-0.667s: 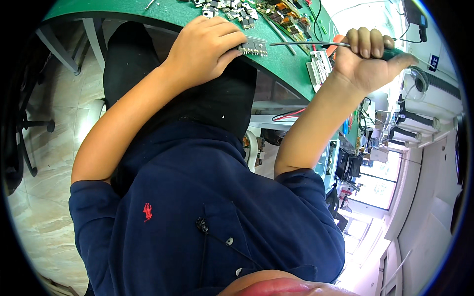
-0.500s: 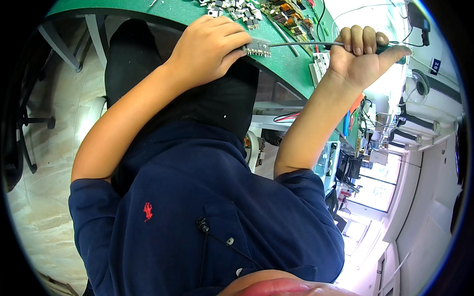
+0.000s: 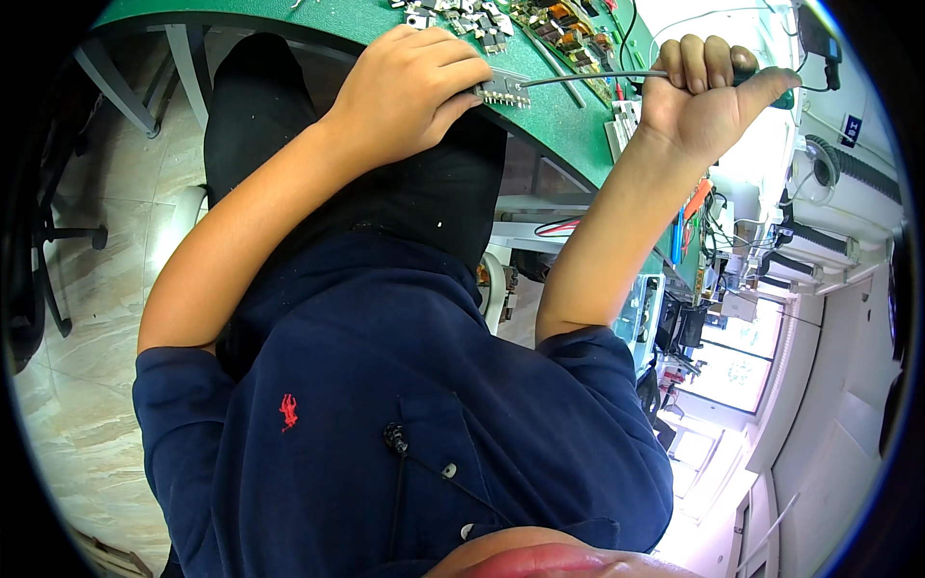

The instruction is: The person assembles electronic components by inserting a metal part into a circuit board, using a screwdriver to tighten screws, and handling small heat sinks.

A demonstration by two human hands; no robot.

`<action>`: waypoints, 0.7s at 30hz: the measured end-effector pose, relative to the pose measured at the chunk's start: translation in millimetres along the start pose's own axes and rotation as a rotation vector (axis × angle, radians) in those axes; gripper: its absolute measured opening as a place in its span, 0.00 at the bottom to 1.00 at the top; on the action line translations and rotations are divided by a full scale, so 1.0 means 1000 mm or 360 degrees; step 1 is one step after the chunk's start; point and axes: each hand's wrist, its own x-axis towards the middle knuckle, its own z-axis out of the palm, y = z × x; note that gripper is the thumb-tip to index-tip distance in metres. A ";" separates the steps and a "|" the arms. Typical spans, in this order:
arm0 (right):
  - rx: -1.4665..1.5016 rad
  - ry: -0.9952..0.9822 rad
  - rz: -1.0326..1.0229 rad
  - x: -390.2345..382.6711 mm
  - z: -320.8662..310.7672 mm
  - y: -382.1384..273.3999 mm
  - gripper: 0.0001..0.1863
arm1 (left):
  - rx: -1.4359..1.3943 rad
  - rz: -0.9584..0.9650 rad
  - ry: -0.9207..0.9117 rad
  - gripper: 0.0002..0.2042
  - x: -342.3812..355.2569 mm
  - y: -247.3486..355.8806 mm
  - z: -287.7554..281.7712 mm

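My left hand [image 3: 416,91] grips one end of a small dark metal-plated electronic part [image 3: 507,85], with a row of pins along its lower edge, at the near edge of the green table mat [image 3: 578,149]. In my right hand [image 3: 708,101] is a screwdriver [image 3: 599,76], the fingers wrapped round its dark green handle and the thumb stretched along it. Its long thin shaft runs leftward, and the tip meets the face of the part near a small hole or screw. My left fingers hide the part's other end.
Loose black-and-silver components [image 3: 472,21] lie beyond my left hand. Beside them are populated circuit boards [image 3: 564,39] and a thin grey rod [image 3: 554,63]. Under my right wrist sits a white slotted piece [image 3: 621,130]. Cables hang at the far right.
My right hand has risen slightly, and the screwdriver shaft now slants up from the part instead of lying nearly level. My left hand and the part have barely shifted.
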 end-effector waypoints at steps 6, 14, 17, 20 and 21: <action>-0.0461 0.0309 -0.0318 -0.024 0.030 0.005 0.30 | 0.0007 -0.0008 -0.0006 0.12 -0.001 0.001 -0.001; -0.0492 0.0440 -0.0339 -0.023 0.014 0.004 0.35 | -0.0015 -0.0030 -0.0017 0.12 -0.001 0.001 0.002; -0.0154 0.0176 -0.0292 -0.024 0.017 0.004 0.41 | 0.0009 -0.0020 -0.0002 0.12 -0.001 -0.001 0.000; -0.0082 -0.0124 -0.0282 -0.016 0.006 0.004 0.50 | -0.0001 -0.0026 -0.0018 0.12 -0.001 0.000 0.000; -0.0393 0.0006 -0.0410 -0.012 0.002 0.004 0.50 | -0.0018 -0.0026 -0.0025 0.12 0.000 0.001 0.001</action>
